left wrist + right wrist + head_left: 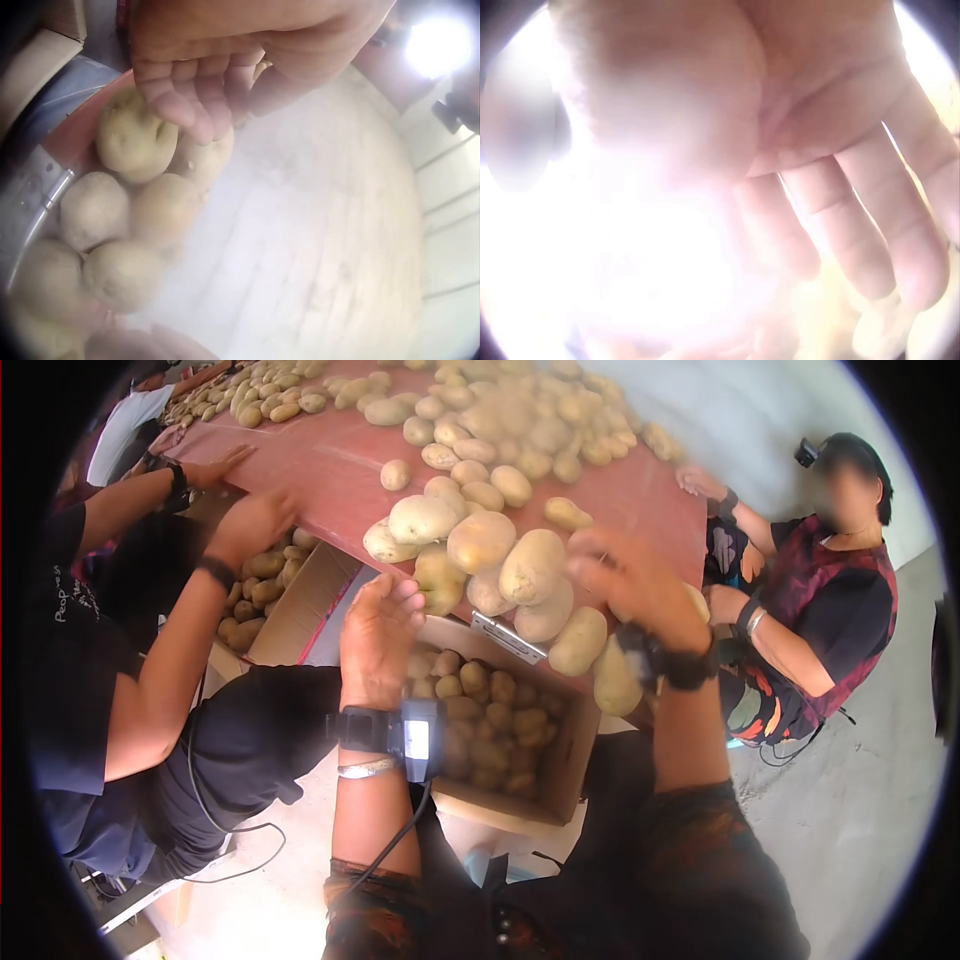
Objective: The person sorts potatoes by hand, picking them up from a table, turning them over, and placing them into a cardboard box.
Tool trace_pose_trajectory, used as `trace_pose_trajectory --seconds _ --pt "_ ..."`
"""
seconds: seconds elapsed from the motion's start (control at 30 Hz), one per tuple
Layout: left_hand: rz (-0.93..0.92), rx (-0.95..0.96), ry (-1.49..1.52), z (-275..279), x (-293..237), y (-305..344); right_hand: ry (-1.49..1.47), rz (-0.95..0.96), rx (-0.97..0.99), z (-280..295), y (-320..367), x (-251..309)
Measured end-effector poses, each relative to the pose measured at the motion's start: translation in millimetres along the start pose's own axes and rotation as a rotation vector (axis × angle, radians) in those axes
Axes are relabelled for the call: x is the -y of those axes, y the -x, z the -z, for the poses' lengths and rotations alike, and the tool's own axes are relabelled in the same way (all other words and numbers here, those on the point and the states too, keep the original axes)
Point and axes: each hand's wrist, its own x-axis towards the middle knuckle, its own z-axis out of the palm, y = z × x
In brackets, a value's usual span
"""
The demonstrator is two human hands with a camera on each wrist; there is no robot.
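At the near edge of a red tabletop: one cluster of potatoes, large, tan to yellowish, crowded together, several leaning over the rim. One among them, beside the left fingers, greenish-yellow and dented.

Left hand: raised at the left of the cluster, palm turned inward, fingers relaxed and lightly bent, grasping nothing. The fingertips lie close over the dented potato; contact cannot be told.

Right hand: at the right of the cluster, blurred in the head view. The right wrist view gives the fingers extended and slightly apart — released, no potato in the palm. Whether the fingertips touch a potato cannot be told.

Fittings: one metal bracket, fixed at the tabletop edge, below the cluster. On the left wrist, a black device with a pale label and a silver bracelet; on the right wrist, a dark strap.

Below the edge: one open cardboard box, holding many smaller potatoes. To its left, a second carton, also with potatoes.

Farther up the tabletop: a broad heap of potatoes, partly hazed. Bystanders — one person at the left with arms extended; another at the right, wearing a head camera.
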Motion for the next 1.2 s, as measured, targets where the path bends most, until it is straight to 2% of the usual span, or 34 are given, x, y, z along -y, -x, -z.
trace_pose_trajectory --seconds 0.07,0.17,0.23,0.33,0.37,0.43,0.6,0.67,0.77,0.83,0.87,0.93,1.07,1.17,1.2 --pt "-0.013 0.007 -0.012 -3 0 1 0.140 0.000 -0.064 16 -27 -24" --pt "-0.004 -0.036 -0.018 -4 -2 3 0.314 -0.010 0.011 26 -70 -46" --pt "-0.017 -0.029 -0.030 -4 -2 3 0.463 -0.109 0.189 17 -95 -68" --pt "-0.010 -0.064 -0.042 -7 -2 4 0.580 -0.183 0.248 -3 -111 -79" --pt "-0.015 -0.068 -0.040 -7 -2 4 0.579 -0.177 0.251 -8 -113 -81" --pt "-0.008 -0.039 -0.016 -6 -3 5 0.537 -0.383 0.389 -17 -116 -87" --pt "-0.012 -0.019 -0.002 -4 -5 5 0.566 -0.404 0.316 -23 -114 -120" --pt "-0.004 -0.014 -0.003 -5 -4 6 0.231 -0.422 0.300 -16 -110 -135" --pt "0.015 0.001 0.012 -8 -4 7 -0.086 -0.235 -0.015 3 -85 -99" --pt "0.003 0.049 -0.028 -11 -7 11 -0.347 -0.153 -0.135 11 -63 -57" --pt "0.004 0.052 -0.026 -12 -7 13 -0.344 -0.154 -0.136 11 -50 -36" --pt "-0.003 0.087 -0.040 -15 -6 15 -0.611 0.027 -0.236 3 -25 -1" --pt "0.003 0.102 -0.051 -14 -4 15 -0.643 0.060 -0.242 -23 0 19" --pt "0.012 0.081 -0.049 -11 -6 11 -0.814 0.117 -0.238 -42 0 27" --pt "0.009 0.070 -0.023 -10 -7 10 -0.995 0.124 -0.220 -48 1 32"
